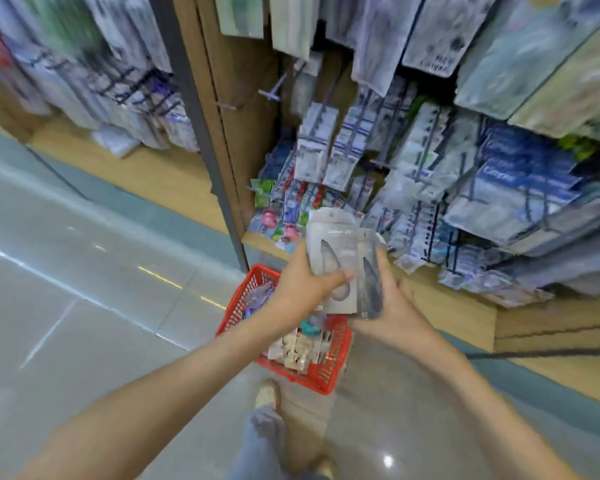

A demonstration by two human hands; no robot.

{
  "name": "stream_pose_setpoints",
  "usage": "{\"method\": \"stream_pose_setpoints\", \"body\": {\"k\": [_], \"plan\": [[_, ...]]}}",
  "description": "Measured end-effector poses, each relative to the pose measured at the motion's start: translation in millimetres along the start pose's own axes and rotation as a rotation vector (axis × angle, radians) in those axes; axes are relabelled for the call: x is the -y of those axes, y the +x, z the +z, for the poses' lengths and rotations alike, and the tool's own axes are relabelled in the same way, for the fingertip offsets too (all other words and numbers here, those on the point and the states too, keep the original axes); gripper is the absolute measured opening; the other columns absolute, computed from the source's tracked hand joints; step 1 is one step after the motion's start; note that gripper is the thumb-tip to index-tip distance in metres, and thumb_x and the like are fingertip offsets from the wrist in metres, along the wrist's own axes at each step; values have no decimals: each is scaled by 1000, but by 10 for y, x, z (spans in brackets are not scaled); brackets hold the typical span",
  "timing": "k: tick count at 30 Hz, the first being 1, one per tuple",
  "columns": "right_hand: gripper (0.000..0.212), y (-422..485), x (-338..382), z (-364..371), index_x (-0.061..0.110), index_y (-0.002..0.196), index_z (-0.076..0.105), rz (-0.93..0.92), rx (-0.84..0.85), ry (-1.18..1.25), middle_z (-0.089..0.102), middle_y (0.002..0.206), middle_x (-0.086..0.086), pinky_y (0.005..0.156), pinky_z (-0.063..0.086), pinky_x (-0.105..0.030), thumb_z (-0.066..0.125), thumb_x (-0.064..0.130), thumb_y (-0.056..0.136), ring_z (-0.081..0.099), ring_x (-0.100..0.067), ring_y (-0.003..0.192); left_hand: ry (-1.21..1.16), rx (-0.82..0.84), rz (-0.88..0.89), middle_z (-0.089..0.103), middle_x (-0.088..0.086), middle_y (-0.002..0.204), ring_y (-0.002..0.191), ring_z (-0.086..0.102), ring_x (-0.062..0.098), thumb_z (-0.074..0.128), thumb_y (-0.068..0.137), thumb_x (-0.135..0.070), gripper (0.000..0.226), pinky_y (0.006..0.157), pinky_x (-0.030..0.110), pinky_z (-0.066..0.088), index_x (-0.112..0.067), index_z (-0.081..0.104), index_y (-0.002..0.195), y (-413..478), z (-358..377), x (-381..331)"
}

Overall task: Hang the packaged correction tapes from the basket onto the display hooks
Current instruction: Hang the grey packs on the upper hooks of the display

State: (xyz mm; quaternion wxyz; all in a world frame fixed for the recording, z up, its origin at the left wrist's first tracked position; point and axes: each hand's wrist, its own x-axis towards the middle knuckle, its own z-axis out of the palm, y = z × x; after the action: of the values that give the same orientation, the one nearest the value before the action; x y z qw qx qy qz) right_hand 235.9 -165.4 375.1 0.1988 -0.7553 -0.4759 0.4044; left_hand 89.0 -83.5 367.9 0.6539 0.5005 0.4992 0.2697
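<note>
Grey tiles (84, 271) run under you, wooden shelving (222, 188) ahead is crowded with hanging packets (317, 150), and the red basket (238, 306) sits on the floor right by your shoe (268, 393), more stock heaped inside. Both hands are up above it. Your left hand (303, 282) grips the pale correction tape packet (331, 251), thumb across its front. Your right hand (394, 308) is wrapped round the darker packet (371, 275), and the two overlap like a fan. More may be stacked behind them; the blur won't let me say.

Here's where I think it can go wrong. Those glossy sleeves lie face to face, so if you let go with one hand to reach for a hook, the loose one could slide out and drop into the basket or onto the tiles. Separate them first.

Next, the hang hole at the top of the pale packet is too soft in this view to make out, so you may miss it on the prong and crease the card. Line it up slowly.

Two bare hooks (271, 93) stick out from the panel up and to the left, well apart from your hands. The crowded rows are nearer, and brushing them on the way could knock hung stock loose. Mind the basket at your feet too when you step in.
</note>
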Motion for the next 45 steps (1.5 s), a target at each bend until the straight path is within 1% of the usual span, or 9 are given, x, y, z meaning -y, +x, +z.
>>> {"method": "stream_pose_setpoints", "body": {"k": [2,6,9,15,19,23,29,35,45], "plan": [[136,-251,222,-297,52,145,-18,-67,-72,32,29,140,0,96,31,-25,83,40,54,31,-20,131,2,12,100,66,-2,111,104,65,15,80,77,-7,49,94,42,53,-27,50,110,-187,75,-404],[125,-927,554,-870,52,145,-17,-199,-254,36,18,116,4,79,36,-28,79,16,74,35,-18,102,2,-66,285,62,-5,101,91,63,9,79,80,-16,42,75,25,52,-19,48,109,-672,250,-1092],[123,-1359,670,-1171,51,145,-21,-350,-383,-18,17,112,6,69,35,-17,77,18,78,35,-16,95,-1,-77,417,59,-10,98,85,58,-1,76,83,-17,37,66,14,48,-23,47,103,-1052,440,-1459],[124,-2006,1038,-1734,62,128,-32,-599,-515,-251,19,117,4,71,38,-24,76,26,79,38,-20,97,167,31,730,62,-9,113,105,60,6,79,80,-23,50,89,29,53,-24,46,118,-1652,737,-2217],[119,-2216,1328,-2109,57,136,-28,-655,-625,-313,23,116,3,73,40,-23,75,35,81,45,-19,91,215,92,875,63,-12,118,109,62,6,82,78,-25,58,94,37,53,-26,46,123,-1832,803,-2745],[101,-2273,1703,-2453,50,148,-9,-711,-745,-198,31,118,0,71,33,-11,70,40,85,41,-8,87,143,158,940,64,-11,113,104,65,5,80,78,-17,55,87,32,57,-22,48,122,-1858,838,-3253],[91,-2110,2161,-2919,50,148,3,-795,-845,-120,34,131,1,86,36,-16,69,43,84,38,-10,115,81,284,1004,69,-7,106,94,69,4,79,78,-11,45,75,24,56,-22,54,114,-1608,828,-3950],[88,-1843,2566,-3435,69,137,13,-848,-800,108,37,145,9,102,46,-47,67,64,68,46,-17,129,83,341,1047,71,0,111,100,69,16,88,67,-28,64,86,39,57,-17,56,122,-1263,930,-4675],[75,-1757,2479,-4233,58,143,20,-672,-1219,-67,44,136,-1,97,41,-37,67,45,85,45,-18,122,29,368,1047,70,1,111,100,68,16,80,79,-24,48,91,39,56,-16,57,120,-824,1188,-5162]]}}
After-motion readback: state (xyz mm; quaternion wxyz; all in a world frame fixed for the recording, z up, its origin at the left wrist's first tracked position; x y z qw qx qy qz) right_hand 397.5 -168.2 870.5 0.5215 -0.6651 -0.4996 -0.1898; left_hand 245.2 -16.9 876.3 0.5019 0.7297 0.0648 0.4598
